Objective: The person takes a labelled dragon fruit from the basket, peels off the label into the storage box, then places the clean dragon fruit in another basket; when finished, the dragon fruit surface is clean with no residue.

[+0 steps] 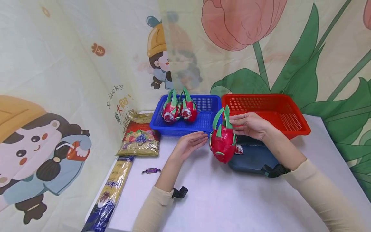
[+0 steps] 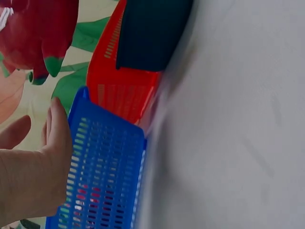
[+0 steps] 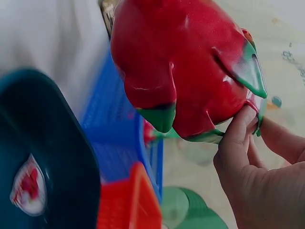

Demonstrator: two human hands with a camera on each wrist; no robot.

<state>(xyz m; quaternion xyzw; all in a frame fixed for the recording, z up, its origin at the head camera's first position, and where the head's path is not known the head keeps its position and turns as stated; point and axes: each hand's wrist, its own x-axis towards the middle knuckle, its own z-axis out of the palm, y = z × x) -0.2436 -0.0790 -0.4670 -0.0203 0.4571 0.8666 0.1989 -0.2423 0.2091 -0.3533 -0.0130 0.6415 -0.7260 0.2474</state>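
Note:
A red dragon fruit with green leaf tips (image 1: 223,143) is up in the air above the table, its leafy end toward the back. My right hand (image 1: 250,125) pinches it by the green leaves between thumb and fingers, as the right wrist view also shows (image 3: 257,167). Just left of the fruit is my left hand (image 1: 189,143), its fingers straight; in the left wrist view a gap separates that hand (image 2: 38,162) from the fruit (image 2: 38,33). Two more dragon fruits (image 1: 171,111) stand side by side in the left part of the blue basket (image 1: 185,131).
A red basket (image 1: 304,127) stands right of the blue one. In front of it sits a dark teal tray (image 1: 252,159), with a round fruit label inside (image 3: 29,188). On the left lie a candy bag (image 1: 140,138), a long blue-and-gold packet (image 1: 111,187) and a purple wrapped candy (image 1: 151,170).

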